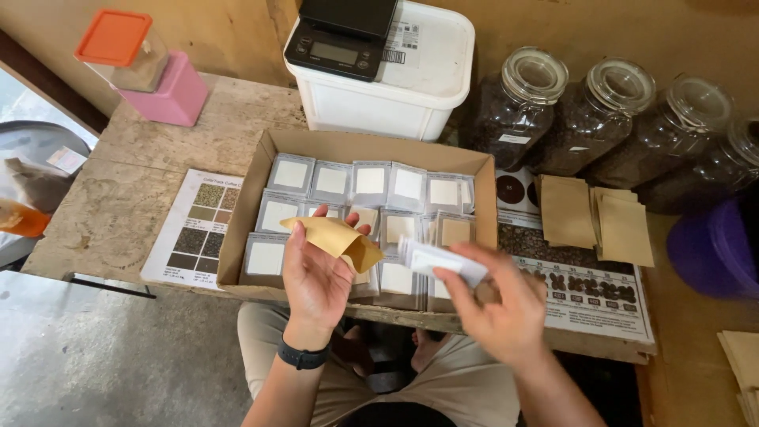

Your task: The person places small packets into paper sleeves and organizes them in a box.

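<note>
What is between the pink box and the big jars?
In the head view, a white plastic tub with a black digital scale on top sits between the pink box and the jars.

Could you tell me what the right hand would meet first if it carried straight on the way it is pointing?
Probably the tan paper pouch held in the left hand: the right hand, holding a white packet, points left toward it. Depth is unclear.

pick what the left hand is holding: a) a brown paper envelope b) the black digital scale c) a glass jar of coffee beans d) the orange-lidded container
a, the left hand grips a brown paper envelope above the cardboard box, while the right hand holds a small white packet; the glass jars and black digital scale sit untouched at the back of the table.
</note>
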